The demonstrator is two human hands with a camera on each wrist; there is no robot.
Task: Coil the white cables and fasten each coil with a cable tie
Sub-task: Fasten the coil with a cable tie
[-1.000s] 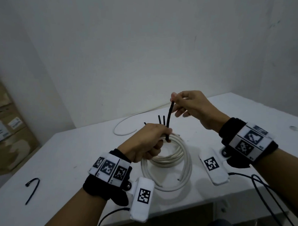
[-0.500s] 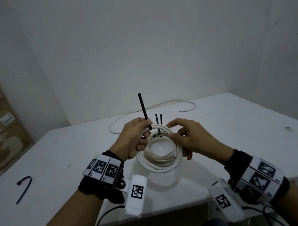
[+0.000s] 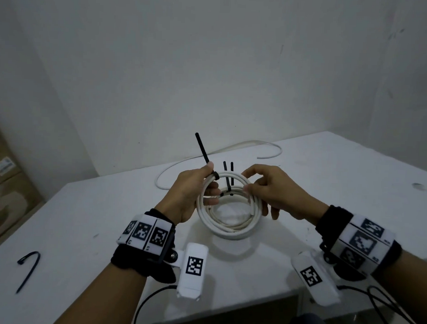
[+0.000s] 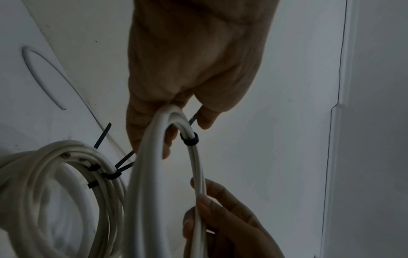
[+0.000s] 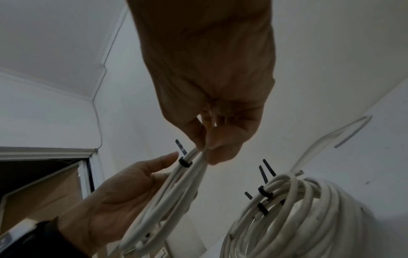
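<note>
My left hand (image 3: 210, 178) grips a small white cable coil (image 4: 145, 174) at its upper left and holds it above the table. A black cable tie (image 3: 202, 149) is cinched round that coil beside my thumb, and its tail sticks up to the left. My right hand (image 3: 248, 186) pinches the strands on the coil's right side (image 5: 176, 192). A second, larger white coil (image 5: 298, 209) lies just beyond the held one. It is bound by black ties (image 3: 227, 179) whose tails stand up.
One loose white cable (image 3: 220, 152) curves along the back of the white table (image 3: 84, 230). A spare black cable tie (image 3: 28, 269), bent into a hook, lies at the front left. Cardboard boxes (image 3: 3, 178) stand on the left past the table edge.
My right hand has let go of the tie's tail, dropped down and taken hold of the coil's right side. The tail now leans left by my left thumb.
</note>
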